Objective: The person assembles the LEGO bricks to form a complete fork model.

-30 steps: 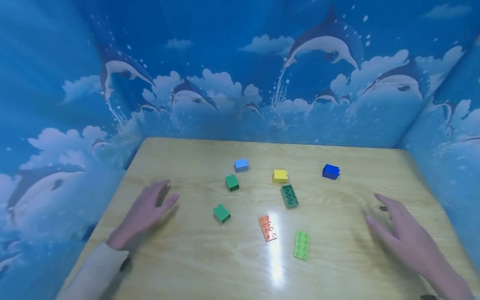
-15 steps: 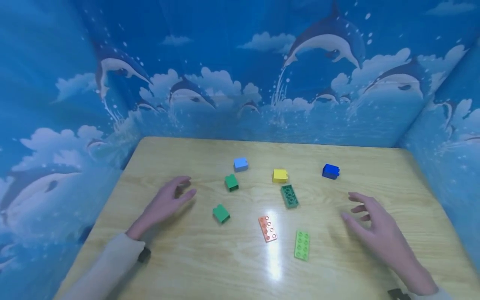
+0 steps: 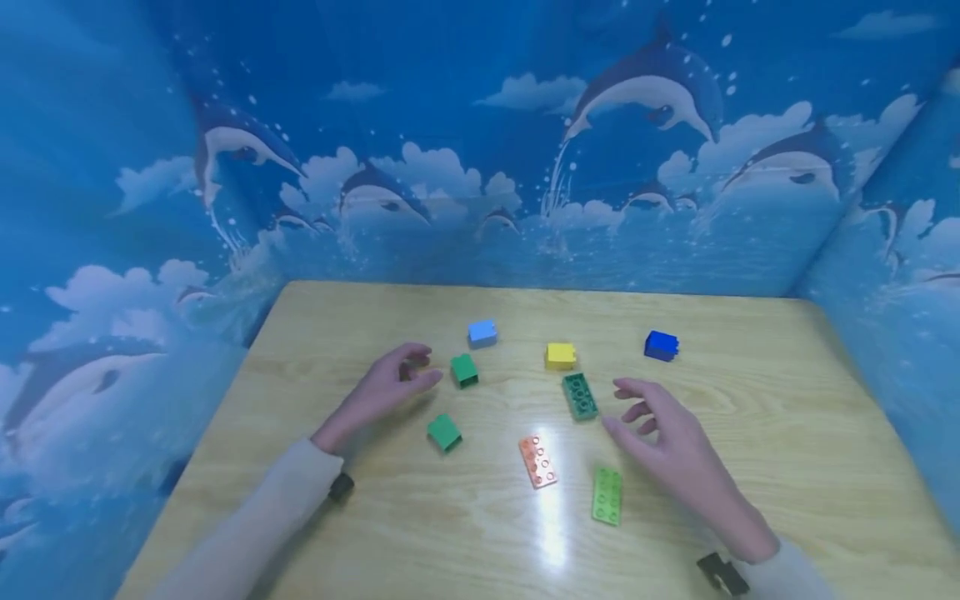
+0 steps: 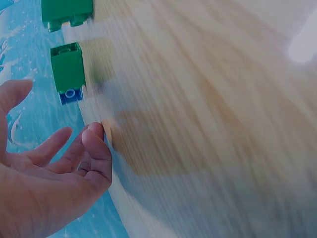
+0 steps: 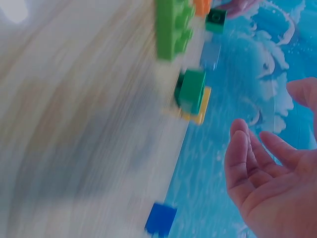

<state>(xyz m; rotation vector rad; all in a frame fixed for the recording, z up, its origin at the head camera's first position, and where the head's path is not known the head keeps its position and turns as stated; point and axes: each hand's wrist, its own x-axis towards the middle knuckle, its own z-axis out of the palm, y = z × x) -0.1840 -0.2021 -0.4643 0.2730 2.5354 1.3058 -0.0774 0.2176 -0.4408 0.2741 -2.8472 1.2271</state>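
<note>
My left hand, fingers loosely bent and holding nothing, hovers just left of a small green brick. A second green brick lies nearer, to the right of the left wrist. With its thumb and fingers apart, my right hand is just right of a dark green brick that lies hollow side up. Below that hand's thumb lies a light green brick, studs up. An orange brick lies to its left. Both wrist views show the palms with nothing in them.
Along the back of the wooden table lie a light blue brick, a yellow brick and a dark blue brick. A dolphin-print curtain stands behind the table and at its sides.
Both hands have moved inward over the table, the left one rightward to the small green brick, the right one leftward to the dark green brick. The bricks lie where they were.
</note>
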